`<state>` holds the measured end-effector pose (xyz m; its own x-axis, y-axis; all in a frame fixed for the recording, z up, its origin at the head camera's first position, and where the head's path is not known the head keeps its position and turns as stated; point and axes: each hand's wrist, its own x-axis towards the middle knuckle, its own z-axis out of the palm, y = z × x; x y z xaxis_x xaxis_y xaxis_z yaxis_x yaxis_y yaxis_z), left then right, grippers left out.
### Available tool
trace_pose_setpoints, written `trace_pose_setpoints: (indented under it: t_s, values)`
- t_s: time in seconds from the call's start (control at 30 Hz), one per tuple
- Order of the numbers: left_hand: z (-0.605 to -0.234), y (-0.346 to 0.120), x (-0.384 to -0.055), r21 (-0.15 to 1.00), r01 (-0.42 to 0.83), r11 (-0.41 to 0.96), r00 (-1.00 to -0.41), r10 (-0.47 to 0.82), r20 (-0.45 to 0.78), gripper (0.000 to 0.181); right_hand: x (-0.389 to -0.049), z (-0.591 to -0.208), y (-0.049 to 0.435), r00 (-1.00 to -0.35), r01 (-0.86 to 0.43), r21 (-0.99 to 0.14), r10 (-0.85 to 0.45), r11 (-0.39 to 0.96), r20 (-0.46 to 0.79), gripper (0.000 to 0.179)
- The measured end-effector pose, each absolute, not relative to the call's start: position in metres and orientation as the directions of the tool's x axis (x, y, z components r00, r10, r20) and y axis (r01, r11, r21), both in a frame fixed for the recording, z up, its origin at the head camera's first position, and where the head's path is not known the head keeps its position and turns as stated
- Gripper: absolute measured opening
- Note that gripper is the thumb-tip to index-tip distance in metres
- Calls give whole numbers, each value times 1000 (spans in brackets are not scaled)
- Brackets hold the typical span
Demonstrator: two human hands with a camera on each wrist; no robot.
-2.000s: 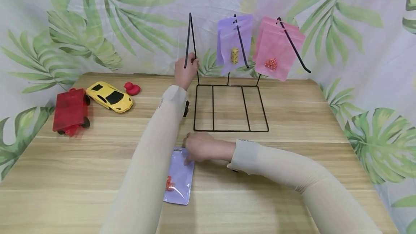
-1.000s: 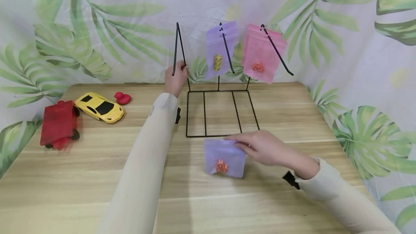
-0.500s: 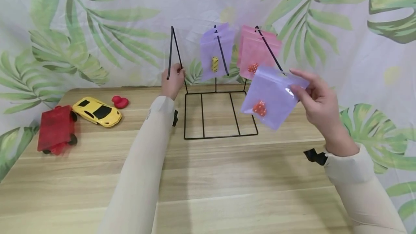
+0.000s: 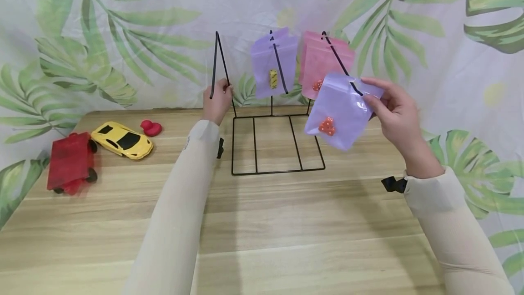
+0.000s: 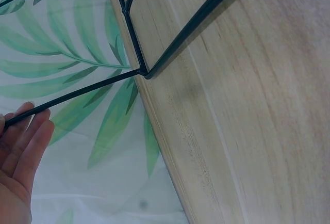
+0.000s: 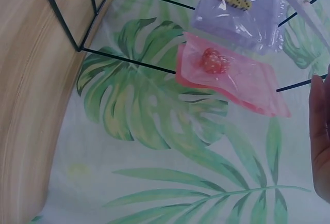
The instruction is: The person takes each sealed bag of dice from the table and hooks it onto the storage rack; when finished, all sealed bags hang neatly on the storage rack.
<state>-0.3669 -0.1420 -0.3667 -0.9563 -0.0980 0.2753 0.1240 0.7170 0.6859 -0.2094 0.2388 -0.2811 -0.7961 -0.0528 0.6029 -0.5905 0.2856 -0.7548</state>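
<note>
My right hand [image 4: 395, 115] pinches the top right corner of a purple zip bag [image 4: 344, 108] with orange-red dotted dice inside. The tip of the right hook [image 4: 357, 89] passes through the bag's hang hole and shows in front of it. Behind it on that hook hang pink zip bags [image 4: 313, 58] with red dice. Purple zip bags [image 4: 262, 65] with yellow dice hang on the middle hook. My left hand [image 4: 217, 99] holds the left upright of the black wire rack [image 4: 255, 147]; in the left wrist view its fingers [image 5: 33, 157] lie against the rod.
On the left of the wooden table [image 4: 123, 222] lie a yellow toy car [image 4: 123, 140], a red toy vehicle [image 4: 70, 160] and a small red duck [image 4: 151, 128]. The rack's left hook [image 4: 214, 67] carries no bag. Behind everything hangs a leaf-print cloth [image 4: 143, 58].
My right hand has picked the purple bag off the table, raised it to the right hook and brought its hole over the hook's tip. The left hand keeps its hold on the rack.
</note>
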Motion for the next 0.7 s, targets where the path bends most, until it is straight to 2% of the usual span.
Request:
trace_pose_setpoints:
  t_s: [0.43, 0.7]
  values:
    - [-366, -142, -366, 673, 121, 730, -957, -95, 275, 28, -257, -274, 230, -854, -490, -754, -65, 437, 517, 33]
    - [-367, -143, -366, 672, 135, 728, -954, -89, 288, 28, -282, -270, 225, -847, -465, -693, -50, 551, 529, 33]
